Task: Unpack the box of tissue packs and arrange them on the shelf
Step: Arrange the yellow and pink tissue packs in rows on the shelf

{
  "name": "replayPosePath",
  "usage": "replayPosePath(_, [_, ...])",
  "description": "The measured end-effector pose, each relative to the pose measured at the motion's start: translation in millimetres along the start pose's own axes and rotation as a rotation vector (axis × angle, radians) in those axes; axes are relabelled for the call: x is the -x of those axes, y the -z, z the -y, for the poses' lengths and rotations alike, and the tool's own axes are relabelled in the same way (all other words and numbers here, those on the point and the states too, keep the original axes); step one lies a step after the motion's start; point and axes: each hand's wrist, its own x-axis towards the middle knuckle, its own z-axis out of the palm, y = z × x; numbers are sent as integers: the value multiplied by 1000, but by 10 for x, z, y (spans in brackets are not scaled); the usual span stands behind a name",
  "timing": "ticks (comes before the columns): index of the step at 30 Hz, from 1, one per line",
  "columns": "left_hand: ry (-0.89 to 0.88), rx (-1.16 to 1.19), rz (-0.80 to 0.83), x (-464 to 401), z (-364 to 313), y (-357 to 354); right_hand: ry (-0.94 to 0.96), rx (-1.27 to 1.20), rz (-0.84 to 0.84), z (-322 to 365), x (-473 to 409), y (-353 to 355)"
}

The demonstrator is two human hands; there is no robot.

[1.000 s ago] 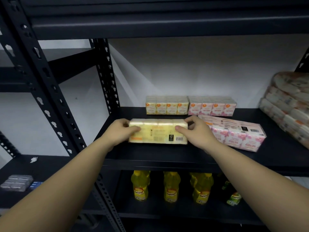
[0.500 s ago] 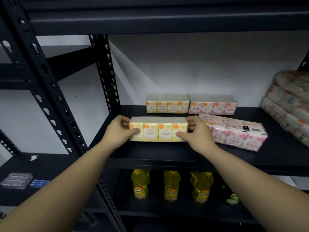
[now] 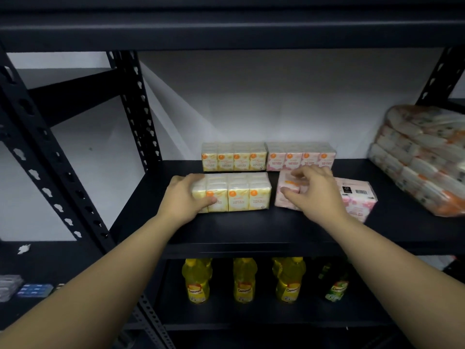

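Nearest the viewer, the left hand (image 3: 187, 197) grips the left end of the front yellow tissue pack (image 3: 232, 193), its fingers curled over the top and its thumb against the face; that hold looks meant to keep the pack upright and square, labels outward, on the black shelf (image 3: 251, 230). The pack stands just to the right of those fingers and runs toward the other hand. The right hand (image 3: 313, 191) has its fingers apart and bent, clamped on nothing, over the near end of the front pink tissue pack (image 3: 357, 200), which lies flat and skewed; it seems about to be turned into line. Beyond both sets of fingertips, against the wall, the back yellow pack (image 3: 234, 157) and back pink pack (image 3: 300, 157) already stand in a row, likely the pattern being copied.
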Motion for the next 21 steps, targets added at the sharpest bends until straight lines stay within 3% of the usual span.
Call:
replayPosePath(5, [41,-20,0,-255,-133,-143,-109,254,85,-441,61,173])
replayPosePath(21, [100,-118,1,-902,-125,-403,28,192,174,-718,161,292])
